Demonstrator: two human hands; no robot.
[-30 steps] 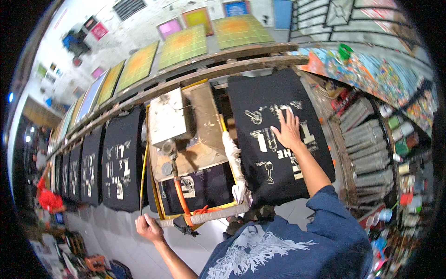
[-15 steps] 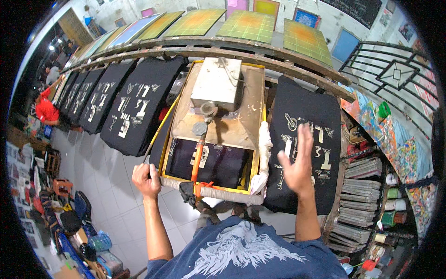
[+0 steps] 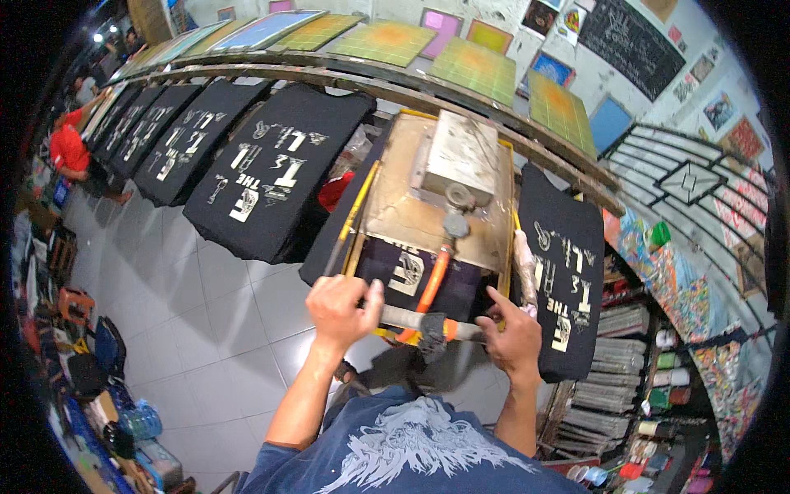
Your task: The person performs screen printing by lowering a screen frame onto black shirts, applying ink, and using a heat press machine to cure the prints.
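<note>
A pale metal box [image 3: 461,148] sits on a stained board [image 3: 395,202] inside a yellow frame [image 3: 362,202], above a printed black shirt [image 3: 387,262]. An orange tube [image 3: 434,276] runs from its fitting to a tape-wrapped bar [image 3: 397,315] along the near edge. My left hand [image 3: 341,313] is closed round the bar's left end. My right hand [image 3: 512,333] is at the right end, index finger raised and fingers apart and loosely bent; contact with the bar is unclear. Another printed shirt [image 3: 562,247] lies just right of the frame.
More printed shirts [image 3: 247,181] lie in a row leftward, below a wooden rail [image 3: 337,67] carrying coloured screens [image 3: 387,41]. A person in red [image 3: 70,144] stands far left. Stacked grey slabs [image 3: 613,362], paint tubs and a metal grille [image 3: 666,185] are at right.
My right hand has left the printed shirt on the right and come down beside the bar. My left hand stays on the bar. The view has shifted, showing more of the wall.
</note>
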